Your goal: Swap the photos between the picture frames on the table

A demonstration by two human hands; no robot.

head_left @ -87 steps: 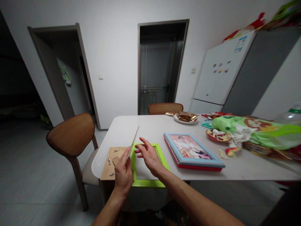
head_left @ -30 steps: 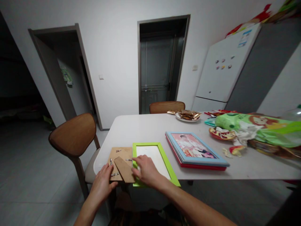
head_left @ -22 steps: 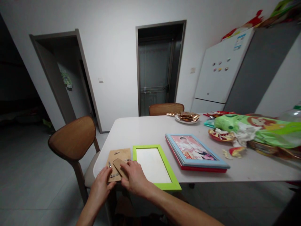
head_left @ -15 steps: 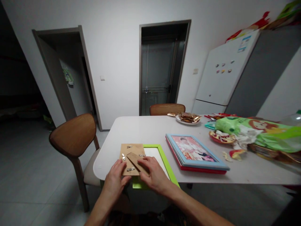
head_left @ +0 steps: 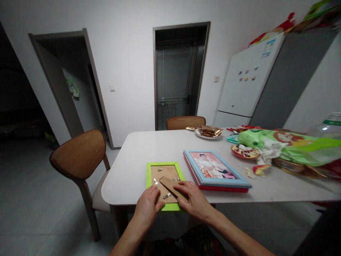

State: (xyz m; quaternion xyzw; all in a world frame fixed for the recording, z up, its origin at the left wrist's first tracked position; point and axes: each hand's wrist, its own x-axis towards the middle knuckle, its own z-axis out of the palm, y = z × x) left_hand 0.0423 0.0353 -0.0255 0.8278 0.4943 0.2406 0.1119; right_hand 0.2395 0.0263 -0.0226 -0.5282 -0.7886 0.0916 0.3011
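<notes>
A lime-green picture frame (head_left: 180,173) lies at the table's front edge, with a brown backing board (head_left: 168,170) inside its border. Small metal clips and a slanted brown stand flap (head_left: 169,185) show on the board. My left hand (head_left: 148,205) rests at the frame's lower left, its fingers closed on the edge of the board or frame; which one I cannot tell. My right hand (head_left: 194,200) has its fingers on the flap's lower right end, pinching it. To the right lies a stack of frames, blue (head_left: 191,165) on top and red (head_left: 223,188) beneath.
On the white table (head_left: 138,149) are a plate of gold-wrapped packets (head_left: 209,131), a pomegranate piece (head_left: 245,152), peel (head_left: 261,170), crumpled tissue and a green bag (head_left: 306,145). Brown chairs (head_left: 82,153) stand left and behind; a fridge (head_left: 245,78) is at the back right.
The backing board has moved right, from over the green frame's left side to inside its border, both hands moving with it. The view has shifted slightly.
</notes>
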